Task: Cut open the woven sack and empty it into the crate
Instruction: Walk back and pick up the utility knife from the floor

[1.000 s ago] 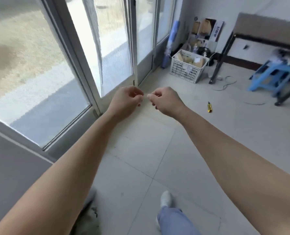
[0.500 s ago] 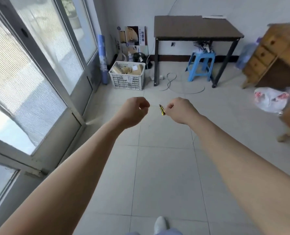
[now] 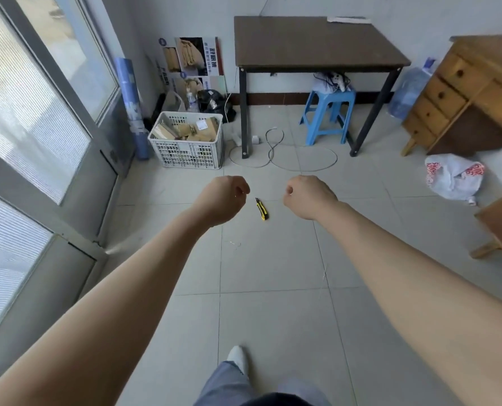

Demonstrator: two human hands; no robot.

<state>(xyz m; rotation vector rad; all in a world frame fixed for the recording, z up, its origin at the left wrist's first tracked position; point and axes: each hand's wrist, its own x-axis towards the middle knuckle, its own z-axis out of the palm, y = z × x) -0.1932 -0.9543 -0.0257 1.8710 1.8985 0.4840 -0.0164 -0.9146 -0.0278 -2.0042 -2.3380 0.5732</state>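
Left hand (image 3: 222, 200) and right hand (image 3: 308, 197) hang clenched over the floor (image 3: 273, 317), contents impossible to tell; knife (image 3: 262, 209) lies between them, crate (image 3: 185, 152) sits far-left beside the table (image 3: 317, 39).

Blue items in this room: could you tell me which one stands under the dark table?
The blue plastic stool, beneath the table; the blue roll stands by the door, the water jug sits beside the wooden drawers.
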